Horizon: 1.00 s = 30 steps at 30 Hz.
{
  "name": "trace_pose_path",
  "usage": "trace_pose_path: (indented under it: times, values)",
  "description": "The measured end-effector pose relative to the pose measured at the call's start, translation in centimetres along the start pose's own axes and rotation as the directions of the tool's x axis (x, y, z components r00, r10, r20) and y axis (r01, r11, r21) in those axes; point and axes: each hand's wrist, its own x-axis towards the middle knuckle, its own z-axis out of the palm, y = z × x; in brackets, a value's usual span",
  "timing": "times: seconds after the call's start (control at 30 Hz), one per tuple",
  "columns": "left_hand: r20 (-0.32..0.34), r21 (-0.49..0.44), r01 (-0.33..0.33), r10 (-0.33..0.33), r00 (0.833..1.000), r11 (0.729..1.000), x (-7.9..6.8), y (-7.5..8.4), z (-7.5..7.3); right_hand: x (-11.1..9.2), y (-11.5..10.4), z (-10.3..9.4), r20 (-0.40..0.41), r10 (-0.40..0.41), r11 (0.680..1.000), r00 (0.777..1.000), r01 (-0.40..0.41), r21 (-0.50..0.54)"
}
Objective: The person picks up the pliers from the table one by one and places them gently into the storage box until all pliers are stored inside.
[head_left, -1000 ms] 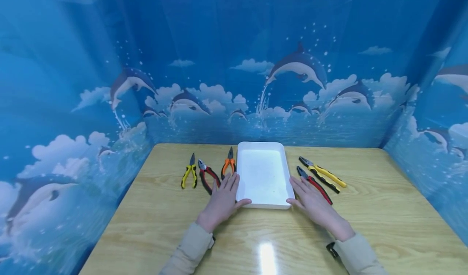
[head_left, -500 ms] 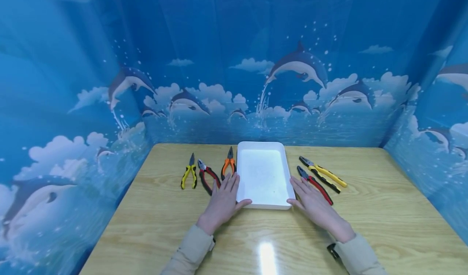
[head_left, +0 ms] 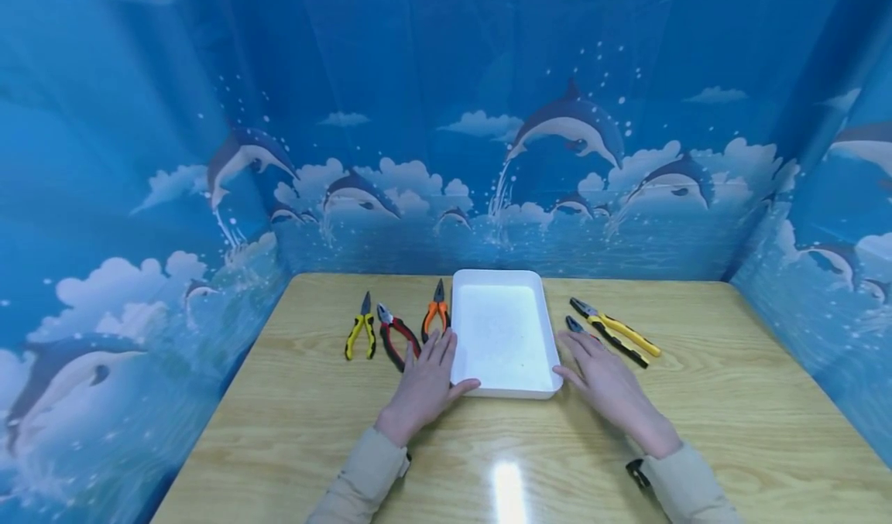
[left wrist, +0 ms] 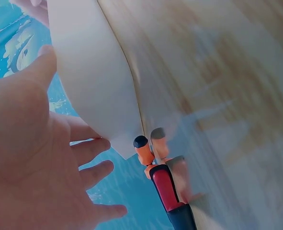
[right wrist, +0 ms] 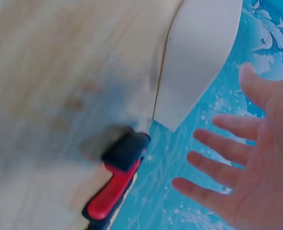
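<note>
A white rectangular tray lies on the wooden table between both hands. My left hand is spread at its left near corner, with the thumb on the rim; in the left wrist view its fingertips are right at the tray wall. My right hand has straight, spread fingers beside the right side. The right wrist view shows a gap between those fingers and the tray wall. Red-and-black pliers are mostly hidden beneath the right hand in the head view; their red handle shows in the right wrist view.
Left of the tray lie yellow-and-black pliers, red-and-black pliers partly behind the left hand, and orange pliers. Yellow-and-black pliers lie to the right. A blue dolphin-print curtain surrounds the table.
My right hand has moved slightly right, off the tray's side, and now covers most of the red-and-black pliers there. The left hand and the tray stay in place.
</note>
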Motion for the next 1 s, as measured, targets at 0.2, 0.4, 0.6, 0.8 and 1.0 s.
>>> trace_pose_path:
  times: [0.2, 0.4, 0.6, 0.8, 1.0]
  values:
    - [0.003, 0.0, -0.005, 0.005, 1.0, 1.0, 0.0, 0.0, 0.0, 0.4, 1.0, -0.2, -0.03, 0.106, 0.988, 0.994, -0.109, -0.112]
    - [0.014, -0.005, -0.012, 0.012, 1.0, 1.0, 0.0, 0.0, -0.1, 0.6, 2.4, 0.5, 0.014, 0.145, 0.969, 0.989, -0.139, -0.205]
    - [0.024, -0.022, -0.001, 0.002, 1.0, 1.0, 0.1, 0.0, -0.1, 1.2, 3.5, 1.0, 0.106, 0.202, 0.956, 0.974, -0.172, -0.238]
    - [0.03, -0.02, -0.001, 0.002, 1.0, 1.0, 0.2, -0.1, 0.0, 2.1, 3.8, 0.8, 0.195, 0.285, 0.943, 0.938, -0.239, -0.232]
    - [0.03, -0.024, -0.003, 0.003, 1.0, 1.0, 0.2, -0.2, 0.0, 2.7, 3.7, 0.7, 0.235, 0.329, 0.934, 0.915, -0.278, -0.226]
